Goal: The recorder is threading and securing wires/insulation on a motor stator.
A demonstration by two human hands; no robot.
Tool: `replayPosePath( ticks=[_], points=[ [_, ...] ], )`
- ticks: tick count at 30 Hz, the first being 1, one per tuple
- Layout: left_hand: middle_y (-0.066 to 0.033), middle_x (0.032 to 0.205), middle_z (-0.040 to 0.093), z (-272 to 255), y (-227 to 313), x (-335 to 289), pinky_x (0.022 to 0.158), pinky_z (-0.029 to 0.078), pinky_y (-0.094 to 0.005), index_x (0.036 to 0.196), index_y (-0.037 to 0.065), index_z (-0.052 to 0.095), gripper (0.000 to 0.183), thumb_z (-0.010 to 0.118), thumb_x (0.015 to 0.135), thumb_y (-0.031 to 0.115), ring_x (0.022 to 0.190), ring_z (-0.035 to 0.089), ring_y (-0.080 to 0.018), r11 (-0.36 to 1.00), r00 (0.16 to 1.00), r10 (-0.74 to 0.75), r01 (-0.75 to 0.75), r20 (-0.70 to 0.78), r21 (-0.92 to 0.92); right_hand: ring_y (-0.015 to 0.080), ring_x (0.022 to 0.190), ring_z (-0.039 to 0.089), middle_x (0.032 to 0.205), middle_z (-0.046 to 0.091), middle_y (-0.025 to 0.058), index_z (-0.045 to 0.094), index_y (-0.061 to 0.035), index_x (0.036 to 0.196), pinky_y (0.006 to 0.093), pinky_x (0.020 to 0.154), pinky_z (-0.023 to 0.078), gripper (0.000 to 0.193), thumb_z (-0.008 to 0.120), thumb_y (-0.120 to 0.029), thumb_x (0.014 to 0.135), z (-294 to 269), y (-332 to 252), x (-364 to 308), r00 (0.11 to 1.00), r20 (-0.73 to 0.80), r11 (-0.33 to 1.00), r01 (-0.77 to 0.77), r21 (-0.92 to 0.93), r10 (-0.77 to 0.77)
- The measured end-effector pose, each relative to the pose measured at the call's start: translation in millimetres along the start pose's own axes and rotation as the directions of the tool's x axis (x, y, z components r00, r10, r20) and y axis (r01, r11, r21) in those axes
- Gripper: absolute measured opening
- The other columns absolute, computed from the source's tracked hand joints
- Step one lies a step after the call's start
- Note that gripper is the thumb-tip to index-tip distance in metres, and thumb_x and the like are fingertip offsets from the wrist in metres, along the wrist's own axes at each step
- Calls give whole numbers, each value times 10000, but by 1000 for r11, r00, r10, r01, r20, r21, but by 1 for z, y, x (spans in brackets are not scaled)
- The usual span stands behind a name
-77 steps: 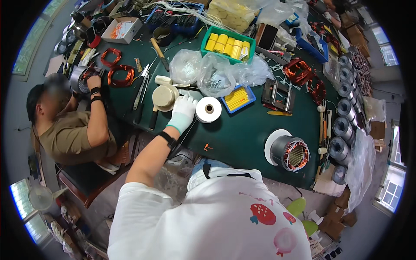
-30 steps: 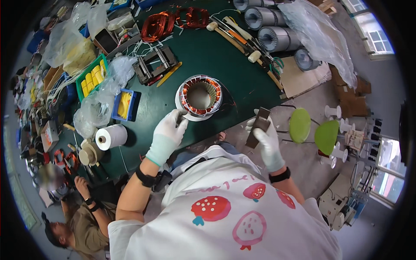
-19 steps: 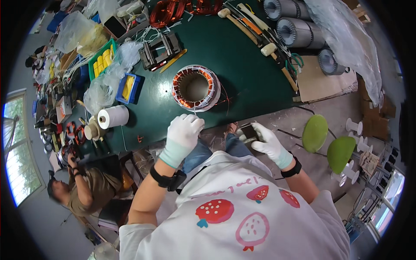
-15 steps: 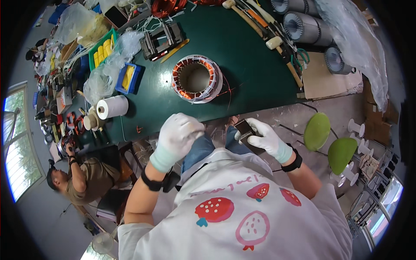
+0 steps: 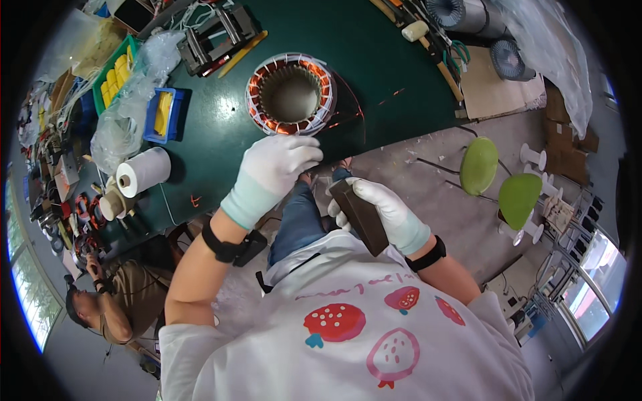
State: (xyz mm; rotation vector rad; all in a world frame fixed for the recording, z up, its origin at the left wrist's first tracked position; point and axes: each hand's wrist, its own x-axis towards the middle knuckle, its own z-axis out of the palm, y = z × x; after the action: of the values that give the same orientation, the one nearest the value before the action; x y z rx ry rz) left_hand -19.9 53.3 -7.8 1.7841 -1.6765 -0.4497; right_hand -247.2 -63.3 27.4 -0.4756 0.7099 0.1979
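Observation:
A motor stator (image 5: pixel 324 83) stands upright on the green table, its copper windings laced with white cord round the top rim. Gloved in white, my left hand (image 5: pixel 277 167) is at the stator's near edge with its fingers curled together. Whether it touches the stator or pinches anything, I cannot tell. My right hand (image 5: pixel 391 212), also gloved, grips a dark brown rectangular block (image 5: pixel 361 217) in front of my body, off the table. A thin reddish wire (image 5: pixel 361 110) trails from the stator's right side.
On the left are a white thread spool (image 5: pixel 144 172), a blue tray (image 5: pixel 162 115) and a green bin (image 5: pixel 115 79) of yellow pieces. Behind stands a dark metal fixture (image 5: pixel 217 39). Mallets (image 5: pixel 416 31) and stator cores lie right. Green stools (image 5: pixel 479 166) stand beyond; another person sits left.
My left hand has moved to the stator's near edge, its fingers still curled. The block in my right hand has turned, showing its long side. The whole view has shifted.

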Motion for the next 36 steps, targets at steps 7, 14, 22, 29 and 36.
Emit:
replayPosePath(
  ticks=[7, 14, 22, 29, 36],
  points=[
    [-54, 972, 718, 10, -20, 4, 733, 554, -403, 971, 122, 733, 118, 724, 854, 110, 868, 693, -311, 997, 966, 59, -42, 253, -71, 141, 873, 649, 1047, 686, 92, 584, 11, 1282, 290, 797, 534, 408, 514, -335, 1079, -2, 20, 2, 970, -229, 981, 33, -191, -77],
    [-86, 936, 694, 10, -4, 7, 783, 556, -391, 956, 56, 720, 115, 681, 856, 15, 887, 679, -297, 957, 973, 15, 53, 231, -285, 128, 760, 640, 910, 676, 69, 605, -18, 1155, 278, 690, 529, 291, 526, -288, 1081, 8, 0, 9, 959, -262, 962, 33, -271, -107],
    [-93, 922, 683, 16, -1, 2, 783, 552, -382, 950, 35, 705, 100, 659, 869, -1, 891, 666, -300, 942, 981, -5, 70, 196, -327, 98, 673, 598, 839, 647, 31, 616, -41, 1108, 261, 597, 496, 277, 564, -312, 1074, 22, -2, 25, 976, -203, 943, 6, -334, -79],
    [-92, 914, 687, 8, -5, 10, 800, 551, -388, 946, 45, 725, 85, 669, 884, 29, 883, 669, -299, 887, 969, -65, 165, 236, -432, 92, 658, 593, 849, 652, 57, 606, -51, 1122, 249, 550, 476, 258, 523, -292, 1086, 16, 0, 18, 984, -143, 954, 61, -293, -107],
    [-90, 912, 681, 13, -8, 11, 805, 542, -393, 954, 59, 737, 84, 717, 874, 75, 886, 667, -297, 880, 978, 32, 69, 204, -470, 92, 665, 594, 837, 645, 44, 607, -64, 1091, 250, 551, 463, 258, 536, -312, 1084, 8, -6, -11, 951, -301, 959, -151, -239, 74]
  ],
)
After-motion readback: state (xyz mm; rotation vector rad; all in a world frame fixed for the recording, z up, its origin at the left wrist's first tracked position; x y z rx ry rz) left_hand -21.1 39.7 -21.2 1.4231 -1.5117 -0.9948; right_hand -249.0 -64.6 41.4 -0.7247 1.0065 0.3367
